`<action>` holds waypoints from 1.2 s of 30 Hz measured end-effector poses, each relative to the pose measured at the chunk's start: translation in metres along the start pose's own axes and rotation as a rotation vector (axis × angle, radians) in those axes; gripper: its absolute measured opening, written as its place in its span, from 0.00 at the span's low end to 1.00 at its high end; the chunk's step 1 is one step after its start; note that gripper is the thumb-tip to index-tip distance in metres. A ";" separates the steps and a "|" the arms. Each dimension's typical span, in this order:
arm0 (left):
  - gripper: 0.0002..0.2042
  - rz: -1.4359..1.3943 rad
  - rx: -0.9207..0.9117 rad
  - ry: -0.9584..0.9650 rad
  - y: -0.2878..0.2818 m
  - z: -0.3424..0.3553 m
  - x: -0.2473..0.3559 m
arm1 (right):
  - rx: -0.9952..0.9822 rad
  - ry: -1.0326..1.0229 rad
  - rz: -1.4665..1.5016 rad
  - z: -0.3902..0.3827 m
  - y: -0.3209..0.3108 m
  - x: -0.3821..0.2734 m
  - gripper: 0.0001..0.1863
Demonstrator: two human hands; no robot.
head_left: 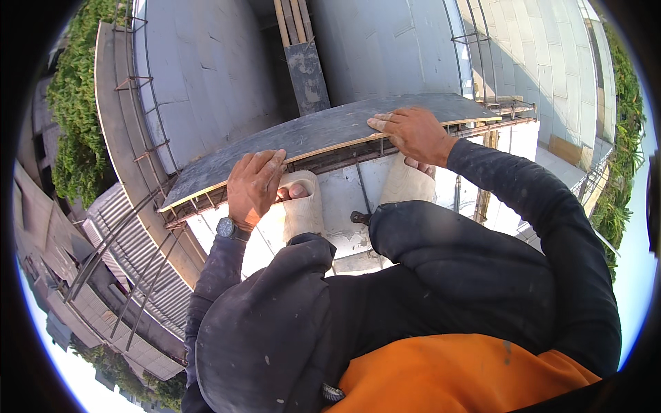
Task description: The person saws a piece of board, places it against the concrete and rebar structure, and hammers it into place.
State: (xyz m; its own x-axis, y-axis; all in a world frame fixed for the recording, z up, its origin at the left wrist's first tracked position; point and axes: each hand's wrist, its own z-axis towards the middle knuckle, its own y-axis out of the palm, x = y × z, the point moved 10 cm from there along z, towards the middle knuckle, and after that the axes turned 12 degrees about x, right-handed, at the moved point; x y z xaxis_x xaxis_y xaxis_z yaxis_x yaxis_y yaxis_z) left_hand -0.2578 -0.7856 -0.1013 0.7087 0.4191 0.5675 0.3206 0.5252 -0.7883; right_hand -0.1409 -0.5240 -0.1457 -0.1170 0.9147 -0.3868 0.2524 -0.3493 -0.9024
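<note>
In the head view, a dark-faced plywood panel (pixel 323 131) lies crosswise in front of the person's feet, its pale layered edge toward them and thin rusty rebar showing under that edge. The left hand (pixel 253 189), a dark wristwatch (pixel 226 227) at its wrist, rests on the panel's near edge left of the middle, fingers close together and slightly bent. The right hand (pixel 413 131) lies over the same edge farther right, fingers loosely extended across the dark face. Both touch the panel, but with the thumbs hidden I cannot tell whether either grips it. Cream sandals (pixel 303 213) stand just below the edge; beyond the panel, a narrow dark board (pixel 308 79) runs between pale wall panels (pixel 392 48).
</note>
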 end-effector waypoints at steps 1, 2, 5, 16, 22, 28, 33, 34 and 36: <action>0.16 -0.013 -0.016 0.004 -0.001 0.001 -0.001 | 0.033 -0.021 -0.012 0.000 -0.005 -0.002 0.23; 0.17 -0.009 -0.051 0.005 0.000 -0.002 -0.001 | 0.060 -0.039 -0.018 -0.004 -0.007 -0.006 0.23; 0.17 -0.022 -0.065 0.078 -0.005 -0.009 0.006 | 0.084 -0.098 -0.062 -0.013 -0.015 -0.018 0.26; 0.13 -0.088 -0.006 -0.153 0.024 0.049 -0.032 | 0.037 -0.099 -0.039 -0.040 -0.007 -0.022 0.30; 0.23 0.056 -0.310 -0.432 0.113 0.073 -0.130 | 0.023 -0.118 -0.062 -0.041 -0.001 -0.027 0.34; 0.23 -0.039 -0.282 -0.560 0.090 0.094 -0.116 | -0.003 -0.125 -0.123 -0.059 0.005 -0.022 0.38; 0.20 -0.022 -0.245 -0.551 0.070 0.104 -0.102 | -0.051 -0.025 0.106 -0.052 -0.006 -0.017 0.34; 0.19 -0.004 -0.202 -0.512 0.067 0.101 -0.105 | -0.011 -0.009 0.040 -0.045 -0.015 -0.008 0.37; 0.19 -0.062 -0.160 -0.510 0.063 0.099 -0.104 | 0.148 0.189 -0.039 -0.022 -0.038 0.037 0.39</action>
State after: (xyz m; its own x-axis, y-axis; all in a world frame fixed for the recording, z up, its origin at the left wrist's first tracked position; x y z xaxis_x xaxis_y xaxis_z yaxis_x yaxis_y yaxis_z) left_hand -0.3732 -0.7231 -0.1861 0.3032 0.7185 0.6259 0.4720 0.4574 -0.7537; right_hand -0.1337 -0.4724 -0.1214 0.0611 0.9450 -0.3214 0.1063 -0.3264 -0.9393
